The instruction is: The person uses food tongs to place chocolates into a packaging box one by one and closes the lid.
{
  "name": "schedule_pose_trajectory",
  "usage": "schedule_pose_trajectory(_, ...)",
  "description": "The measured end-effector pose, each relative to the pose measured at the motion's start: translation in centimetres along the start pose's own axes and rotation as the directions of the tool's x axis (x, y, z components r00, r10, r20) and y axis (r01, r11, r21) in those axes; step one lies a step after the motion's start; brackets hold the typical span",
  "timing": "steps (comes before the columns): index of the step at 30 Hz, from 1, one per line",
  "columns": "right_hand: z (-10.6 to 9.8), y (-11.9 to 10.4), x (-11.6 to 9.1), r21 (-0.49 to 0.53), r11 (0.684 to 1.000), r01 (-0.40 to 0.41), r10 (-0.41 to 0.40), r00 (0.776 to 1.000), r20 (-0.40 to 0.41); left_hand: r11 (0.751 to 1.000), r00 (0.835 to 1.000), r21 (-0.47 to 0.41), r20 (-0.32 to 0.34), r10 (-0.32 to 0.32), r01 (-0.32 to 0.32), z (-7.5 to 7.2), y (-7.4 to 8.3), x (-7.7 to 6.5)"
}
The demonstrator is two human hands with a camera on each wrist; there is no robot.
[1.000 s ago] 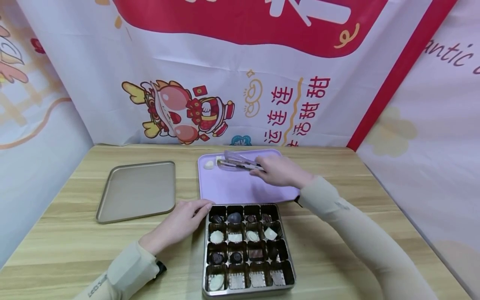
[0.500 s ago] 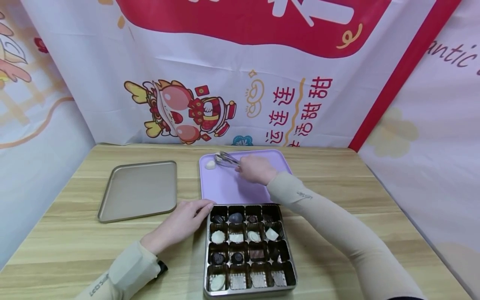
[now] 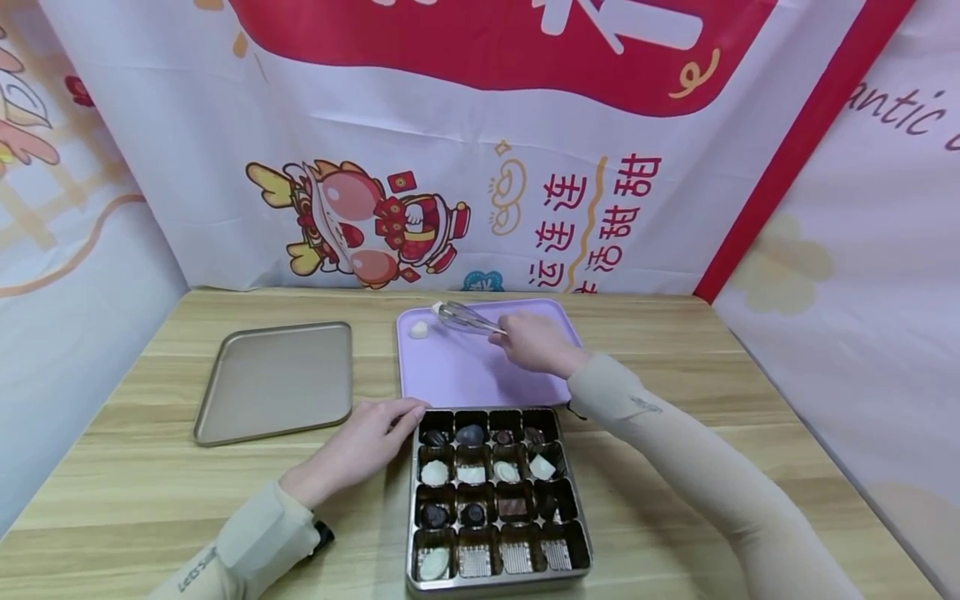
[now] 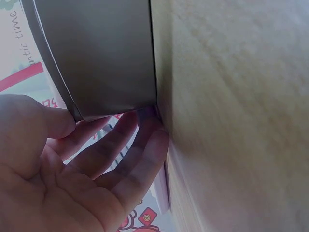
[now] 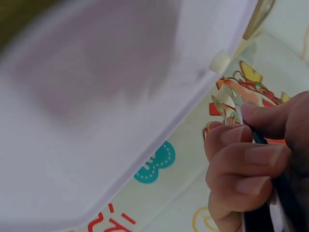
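My right hand point(image 3: 536, 342) holds metal tongs point(image 3: 467, 317) over the purple tray point(image 3: 457, 371). A small white chocolate point(image 3: 437, 307) shows at their tips, near the tray's far left corner. Another white chocolate point(image 3: 418, 331) lies on the tray just beside it. In the right wrist view, thumb and curled fingers point(image 5: 241, 159) wrap the tongs' dark handle point(image 5: 285, 198). My left hand point(image 3: 367, 446) grips the far left corner of a metal chocolate box point(image 3: 498, 587), thumb point(image 4: 60, 122) at its rim and fingers bent against the side.
Dark and white chocolates sit in the box's compartments; several in the near row show bare ridged bottoms. A grey-brown baking tray point(image 3: 277, 383) lies at left on the wooden table point(image 3: 112, 467). A printed cloth point(image 3: 360, 108) hangs behind.
My right hand moves left, then back slightly right. The tongs' arms, spread one second ago, are closer together now, with a white chocolate at the tips. The left hand stays put.
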State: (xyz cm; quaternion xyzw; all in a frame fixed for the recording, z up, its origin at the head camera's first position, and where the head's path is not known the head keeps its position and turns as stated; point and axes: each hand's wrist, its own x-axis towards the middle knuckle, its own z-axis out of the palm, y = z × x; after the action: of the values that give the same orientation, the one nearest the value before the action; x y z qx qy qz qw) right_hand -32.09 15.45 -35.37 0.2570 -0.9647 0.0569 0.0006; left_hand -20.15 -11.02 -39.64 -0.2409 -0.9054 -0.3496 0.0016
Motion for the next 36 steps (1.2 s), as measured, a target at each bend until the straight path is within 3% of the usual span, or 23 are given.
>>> schedule_pose_trajectory(7,-1.5,0.8,-6.1,0.132,0.982,0.133,-0.115,0.984,-0.132,1.0,1.0,0.006,-0.003,0.02,-0.02,0.0,-0.3,0.0)
schedule_pose_trajectory(10,-2.6,1.2,-9.5,0.165,0.96,0.227,-0.199,0.965,-0.171,1.0,1.0,0.002,-0.006,0.019,-0.019,0.2,-0.3,0.1)
schedule_pose_trajectory(16,-4.0,2.0,-15.1,0.191,0.866,0.462,-0.421,0.88,-0.222,1.0,1.0,0.008,-0.01,0.017,-0.017,0.2,-0.2,0.0)
schedule_pose_trajectory(21,-4.7,1.7,-18.1,0.209,0.795,0.57,-0.548,0.822,-0.157,1.0,1.0,0.015,-0.007,0.021,-0.021,0.0,-0.2,0.1)
schedule_pose_trajectory(27,-4.8,0.1,-19.6,0.195,0.767,0.611,-0.619,0.785,-0.023,1.0,1.0,0.013,0.002,0.021,-0.021,-0.3,-0.3,0.3)
schedule_pose_trajectory(30,-4.7,-0.6,-19.6,0.165,0.744,0.647,-0.657,0.754,0.006,1.0,1.0,0.011,0.006,0.017,-0.017,-0.3,-0.3,0.3)
schedule_pose_trajectory(33,-4.7,-0.9,-19.1,0.159,0.726,0.67,-0.678,0.735,-0.001,1.0,1.0,0.005,0.012,0.008,-0.008,-0.3,-0.3,0.3)
schedule_pose_trajectory(36,-5.1,-0.4,-17.8,0.162,0.73,0.664,-0.664,0.745,-0.065,1.0,1.0,0.002,0.021,0.004,-0.004,-0.1,-0.4,0.3)
